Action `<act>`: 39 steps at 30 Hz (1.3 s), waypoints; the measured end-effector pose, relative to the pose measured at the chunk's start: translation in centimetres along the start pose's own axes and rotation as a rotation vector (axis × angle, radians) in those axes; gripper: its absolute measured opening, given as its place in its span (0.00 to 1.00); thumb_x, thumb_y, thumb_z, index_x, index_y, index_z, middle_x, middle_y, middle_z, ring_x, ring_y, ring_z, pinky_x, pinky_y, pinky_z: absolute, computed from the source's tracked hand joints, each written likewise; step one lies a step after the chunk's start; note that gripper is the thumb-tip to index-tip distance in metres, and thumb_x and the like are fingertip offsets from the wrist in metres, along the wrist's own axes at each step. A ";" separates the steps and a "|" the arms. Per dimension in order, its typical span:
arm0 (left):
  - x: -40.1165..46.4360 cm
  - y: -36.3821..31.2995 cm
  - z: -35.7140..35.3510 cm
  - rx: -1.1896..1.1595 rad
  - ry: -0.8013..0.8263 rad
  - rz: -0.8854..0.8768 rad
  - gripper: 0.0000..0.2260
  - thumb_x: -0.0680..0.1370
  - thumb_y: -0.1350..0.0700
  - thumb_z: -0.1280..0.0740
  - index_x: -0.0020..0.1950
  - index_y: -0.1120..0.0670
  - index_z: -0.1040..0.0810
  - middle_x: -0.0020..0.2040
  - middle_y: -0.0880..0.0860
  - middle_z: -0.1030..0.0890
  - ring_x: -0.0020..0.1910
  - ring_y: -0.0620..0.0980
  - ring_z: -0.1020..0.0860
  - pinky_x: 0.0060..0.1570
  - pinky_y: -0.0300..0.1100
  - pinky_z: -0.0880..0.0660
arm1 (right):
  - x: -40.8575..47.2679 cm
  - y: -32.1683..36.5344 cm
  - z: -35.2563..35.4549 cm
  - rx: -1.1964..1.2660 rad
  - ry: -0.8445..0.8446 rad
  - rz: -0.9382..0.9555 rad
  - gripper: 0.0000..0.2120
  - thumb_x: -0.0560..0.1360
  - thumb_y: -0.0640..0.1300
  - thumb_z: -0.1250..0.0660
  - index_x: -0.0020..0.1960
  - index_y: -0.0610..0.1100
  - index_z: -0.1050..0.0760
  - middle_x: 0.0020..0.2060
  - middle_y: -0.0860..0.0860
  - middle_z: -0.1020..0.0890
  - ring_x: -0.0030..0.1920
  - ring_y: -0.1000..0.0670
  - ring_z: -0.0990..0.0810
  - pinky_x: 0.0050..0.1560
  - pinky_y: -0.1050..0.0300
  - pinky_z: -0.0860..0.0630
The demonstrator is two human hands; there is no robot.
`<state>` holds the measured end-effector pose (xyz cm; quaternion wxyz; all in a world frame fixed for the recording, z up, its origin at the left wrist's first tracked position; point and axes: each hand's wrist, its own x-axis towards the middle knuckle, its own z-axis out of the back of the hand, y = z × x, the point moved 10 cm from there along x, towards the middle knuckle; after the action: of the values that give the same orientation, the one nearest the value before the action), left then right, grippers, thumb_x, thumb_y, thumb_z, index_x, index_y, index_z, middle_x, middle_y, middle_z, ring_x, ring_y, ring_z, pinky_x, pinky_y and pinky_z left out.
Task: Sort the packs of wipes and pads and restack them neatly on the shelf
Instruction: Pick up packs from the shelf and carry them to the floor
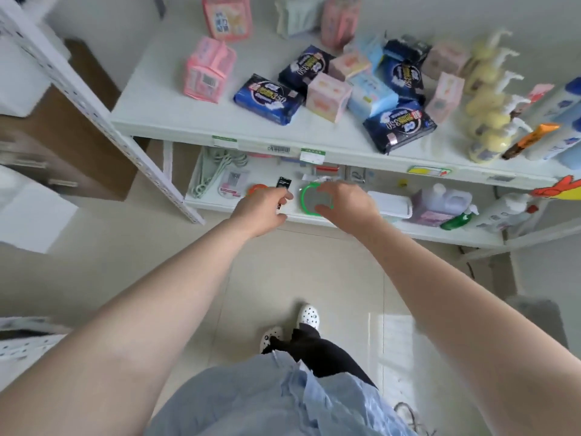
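Loose packs lie jumbled on the white upper shelf (pixel 176 121): dark blue pad packs (pixel 267 99) (pixel 399 127), pink packs (pixel 207 70) (pixel 327 96), and a light blue pack (pixel 371 92). More pink packs (pixel 228 15) stand at the back. Both hands are lower down, in front of the lower shelf (pixel 440 231). My left hand (pixel 261 212) pinches a small black packet (pixel 284 185). My right hand (pixel 345 206) has its fingers and thumb around a round green-rimmed object (pixel 306 199). Neither hand touches the packs.
Yellow pump bottles (pixel 484 99) and blue-white bottles (pixel 562 111) crowd the right of the upper shelf. The lower shelf holds hangers (pixel 213 171), a purple jug (pixel 440 202) and a green bottle (pixel 457 220). A perforated shelf upright (pixel 103 121) slants at left, with cardboard boxes (pixel 63 136) behind.
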<state>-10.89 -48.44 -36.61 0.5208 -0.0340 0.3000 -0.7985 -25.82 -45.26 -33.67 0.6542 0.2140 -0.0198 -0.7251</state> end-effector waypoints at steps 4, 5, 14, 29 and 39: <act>1.2 1.3 6.1 -0.030 -0.134 0.039 0.18 0.72 0.58 0.29 0.62 0.49 0.24 0.57 0.48 0.19 0.54 0.49 0.20 0.54 0.48 0.24 | 3.6 3.3 3.0 -0.003 -0.039 0.092 0.21 0.76 0.53 0.33 0.67 0.51 0.27 0.61 0.49 0.22 0.63 0.45 0.25 0.58 0.53 0.27; 1.6 1.4 7.3 -0.026 -0.150 0.042 0.19 0.72 0.58 0.29 0.62 0.50 0.24 0.58 0.48 0.20 0.55 0.49 0.21 0.55 0.48 0.24 | 4.4 3.8 3.8 -0.007 -0.041 0.110 0.21 0.76 0.54 0.33 0.67 0.51 0.27 0.60 0.49 0.22 0.62 0.45 0.24 0.57 0.53 0.27; 4.5 3.3 15.6 0.041 -0.268 0.086 0.22 0.74 0.54 0.30 0.68 0.50 0.28 0.64 0.50 0.24 0.62 0.51 0.25 0.57 0.43 0.28 | 11.1 7.5 8.0 -0.073 -0.088 0.158 0.22 0.76 0.54 0.33 0.67 0.49 0.28 0.61 0.47 0.23 0.62 0.45 0.25 0.58 0.52 0.27; 16.3 17.4 25.6 -0.243 -0.292 0.285 0.30 0.74 0.45 0.30 0.70 0.58 0.34 0.67 0.61 0.31 0.64 0.59 0.28 0.59 0.45 0.31 | 23.4 14.4 8.1 0.020 -0.106 -0.082 0.23 0.75 0.54 0.33 0.67 0.46 0.28 0.61 0.44 0.22 0.60 0.42 0.23 0.55 0.52 0.26; 23.0 20.4 23.1 -0.683 -0.004 0.448 0.37 0.66 0.32 0.31 0.65 0.58 0.29 0.58 0.54 0.21 0.53 0.56 0.20 0.56 0.54 0.22 | 25.9 10.5 10.0 0.152 -0.198 -0.320 0.26 0.75 0.56 0.32 0.69 0.45 0.29 0.61 0.45 0.21 0.61 0.43 0.23 0.55 0.55 0.28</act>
<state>3.67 -83.90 -34.12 0.6413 -0.1405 0.5469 -0.5195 -20.68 -74.07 -28.70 0.5074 0.1910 -0.1046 -0.8338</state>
